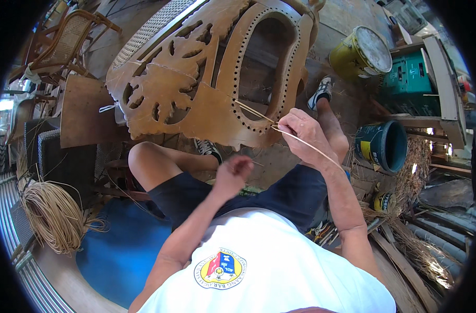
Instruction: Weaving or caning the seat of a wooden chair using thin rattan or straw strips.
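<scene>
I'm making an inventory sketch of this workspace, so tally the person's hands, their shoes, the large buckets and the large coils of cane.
Hands: 2 (left hand; right hand, pinching a cane strand)
Shoes: 2 (left shoe; right shoe)
Large buckets: 2 (yellow bucket; teal bucket)
Large coils: 1 (cane coil)
Total: 7

Yellow bucket (355,52) sitting on your right, green crate (404,73) resting near it, woven-backed chair (67,37) standing at your far left
</scene>
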The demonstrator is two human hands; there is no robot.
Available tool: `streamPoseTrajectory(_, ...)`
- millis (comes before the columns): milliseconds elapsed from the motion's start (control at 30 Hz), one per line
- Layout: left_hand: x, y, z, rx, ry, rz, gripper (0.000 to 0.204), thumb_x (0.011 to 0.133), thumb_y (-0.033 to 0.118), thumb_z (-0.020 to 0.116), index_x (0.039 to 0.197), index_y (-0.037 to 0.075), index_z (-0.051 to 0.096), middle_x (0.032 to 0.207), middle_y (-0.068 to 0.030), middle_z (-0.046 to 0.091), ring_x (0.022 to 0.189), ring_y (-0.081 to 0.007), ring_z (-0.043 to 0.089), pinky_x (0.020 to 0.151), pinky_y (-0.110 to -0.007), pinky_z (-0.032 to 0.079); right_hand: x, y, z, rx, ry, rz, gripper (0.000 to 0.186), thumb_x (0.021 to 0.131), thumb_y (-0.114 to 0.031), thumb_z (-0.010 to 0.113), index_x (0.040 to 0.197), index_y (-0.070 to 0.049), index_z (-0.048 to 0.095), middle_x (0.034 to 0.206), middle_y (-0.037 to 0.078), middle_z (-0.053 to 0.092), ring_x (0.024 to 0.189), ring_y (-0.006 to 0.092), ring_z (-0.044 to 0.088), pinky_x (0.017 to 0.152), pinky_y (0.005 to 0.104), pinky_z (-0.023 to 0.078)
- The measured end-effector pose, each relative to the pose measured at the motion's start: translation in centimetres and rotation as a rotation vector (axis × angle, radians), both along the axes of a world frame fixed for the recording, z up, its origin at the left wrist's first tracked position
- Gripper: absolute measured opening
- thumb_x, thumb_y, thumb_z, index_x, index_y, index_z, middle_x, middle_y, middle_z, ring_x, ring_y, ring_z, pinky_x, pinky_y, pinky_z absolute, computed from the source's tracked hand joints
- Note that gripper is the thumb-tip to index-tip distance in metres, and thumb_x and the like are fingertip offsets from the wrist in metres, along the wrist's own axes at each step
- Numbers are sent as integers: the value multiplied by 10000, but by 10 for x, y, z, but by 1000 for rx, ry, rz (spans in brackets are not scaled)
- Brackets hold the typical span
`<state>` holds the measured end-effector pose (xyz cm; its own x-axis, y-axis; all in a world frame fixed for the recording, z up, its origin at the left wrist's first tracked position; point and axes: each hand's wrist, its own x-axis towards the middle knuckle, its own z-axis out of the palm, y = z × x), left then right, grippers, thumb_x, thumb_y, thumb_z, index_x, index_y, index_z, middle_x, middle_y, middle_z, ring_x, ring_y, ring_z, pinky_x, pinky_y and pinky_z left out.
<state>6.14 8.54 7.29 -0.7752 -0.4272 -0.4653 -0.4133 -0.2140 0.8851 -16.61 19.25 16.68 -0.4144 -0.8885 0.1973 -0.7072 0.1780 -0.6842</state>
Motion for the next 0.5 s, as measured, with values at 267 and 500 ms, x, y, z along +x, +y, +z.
streamPoseTrajectory(267, -53, -59, -38, 1007, 558, 320, 369, 1025, 284, 578, 1337, 87, 565, 1295, -70, 644, 1200, -220, 611, 1046, -423, 484, 8, -5, 3, 6, 366, 46, 74, 849, -6, 694, 880, -24, 630, 831, 97, 546, 815, 279, 578, 727, 400, 503)
streamPoseTrajectory(500, -62, -67, -47, 903, 667, 67, 383, 1032, 278, 569, 1355, 73, 552, 1333, -71, 623, 1231, -197, 598, 1016, -359, 516, 13, -8, -3, -49, 387, 33, 80, 858, -11, 708, 912, -21, 650, 856, 95, 575, 829, 273, 608, 735, 376, 513)
